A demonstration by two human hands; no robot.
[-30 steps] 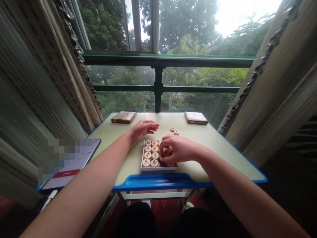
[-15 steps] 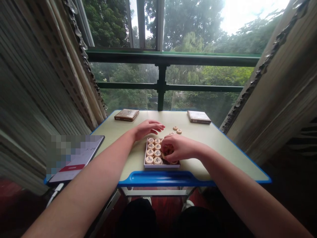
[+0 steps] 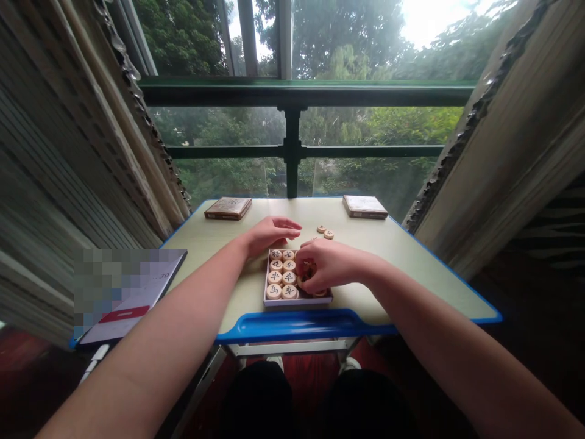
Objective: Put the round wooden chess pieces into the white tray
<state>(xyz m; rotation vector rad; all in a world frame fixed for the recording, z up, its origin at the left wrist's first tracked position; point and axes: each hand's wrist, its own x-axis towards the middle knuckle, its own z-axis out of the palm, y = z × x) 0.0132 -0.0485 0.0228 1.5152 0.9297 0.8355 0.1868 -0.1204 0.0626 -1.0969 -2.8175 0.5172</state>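
A shallow box (image 3: 298,302) with a pale rim stands near the table's front edge. Round wooden xiangqi pieces (image 3: 289,291) with dark characters fill its two left columns. My right hand (image 3: 322,263) is over the box's right half, fingers and thumb curled down around a xiangqi piece that they mostly hide. Beyond the box's far left corner hovers my left hand (image 3: 273,233), its fingers stretched out and holding nothing. Several loose pieces (image 3: 328,234) lie on the table past my right hand, one partly covered by it.
The pale table (image 3: 402,268) has a blue edge and a blue front groove (image 3: 297,322). A brown flat box (image 3: 228,208) lies at the back left, a whitish one (image 3: 364,207) at the back right. A tablet-like screen (image 3: 137,299) with a white cable (image 3: 94,360) is at the left.
The view has shifted slightly, so everything sits a little higher and further left. My right hand remains over the box with fingers curled; my left hand stays outstretched behind it.
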